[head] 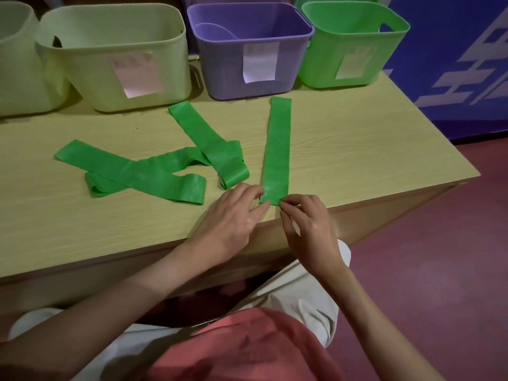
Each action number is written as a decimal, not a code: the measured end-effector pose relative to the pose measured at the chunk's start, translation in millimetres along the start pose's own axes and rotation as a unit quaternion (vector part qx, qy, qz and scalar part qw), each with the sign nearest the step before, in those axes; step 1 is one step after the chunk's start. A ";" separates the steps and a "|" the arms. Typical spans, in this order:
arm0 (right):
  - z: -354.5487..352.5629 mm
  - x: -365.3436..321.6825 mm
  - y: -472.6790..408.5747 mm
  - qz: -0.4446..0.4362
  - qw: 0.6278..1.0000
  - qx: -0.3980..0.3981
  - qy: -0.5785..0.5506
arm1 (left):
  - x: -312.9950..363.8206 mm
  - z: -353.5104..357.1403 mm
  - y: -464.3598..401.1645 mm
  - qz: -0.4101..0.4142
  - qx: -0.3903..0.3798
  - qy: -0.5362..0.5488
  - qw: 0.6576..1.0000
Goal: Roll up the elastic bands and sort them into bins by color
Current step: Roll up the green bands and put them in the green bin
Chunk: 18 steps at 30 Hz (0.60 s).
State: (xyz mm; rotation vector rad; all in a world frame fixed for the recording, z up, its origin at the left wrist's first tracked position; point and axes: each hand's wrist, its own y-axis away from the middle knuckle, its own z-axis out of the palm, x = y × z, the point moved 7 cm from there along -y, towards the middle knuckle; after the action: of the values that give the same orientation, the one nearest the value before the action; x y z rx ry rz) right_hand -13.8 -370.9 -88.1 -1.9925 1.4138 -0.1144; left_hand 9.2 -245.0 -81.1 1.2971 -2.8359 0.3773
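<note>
A flat green elastic band lies straight on the wooden table, running from the purple bin toward me. My left hand and my right hand both pinch its near end at the table's front edge, one at each corner. Three more green bands lie loose to the left: one diagonal, one long and crossing, and one folded beneath it. At the back stand a pale yellow-green bin, a purple bin and a green bin.
Another pale bin shows at the far left edge. Each bin carries a paper label on its front. The table's right edge drops to a dark red floor. A blue wall panel stands at the right. My knees sit under the table.
</note>
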 end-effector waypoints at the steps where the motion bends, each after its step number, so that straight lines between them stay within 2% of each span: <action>1: 0.7 0.3 1.1 0.001 1.000 -0.006 0.005 | -0.7 0.2 1.9 -0.006 -0.011 -0.011 1.000; 11: 6.3 2.4 6.0 0.040 0.996 -0.024 0.074 | -2.3 -3.4 1.4 -0.046 -0.092 -0.045 0.994; 18: 7.9 8.5 -3.5 0.124 0.985 0.100 0.061 | -1.4 -2.2 2.7 -0.067 -0.096 -0.066 0.991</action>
State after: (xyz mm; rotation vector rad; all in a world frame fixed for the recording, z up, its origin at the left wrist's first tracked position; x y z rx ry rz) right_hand -4.1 -373.8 -94.7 -1.6574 1.6486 -0.2597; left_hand 8.0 -241.7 -79.7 1.5116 -2.7810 0.0169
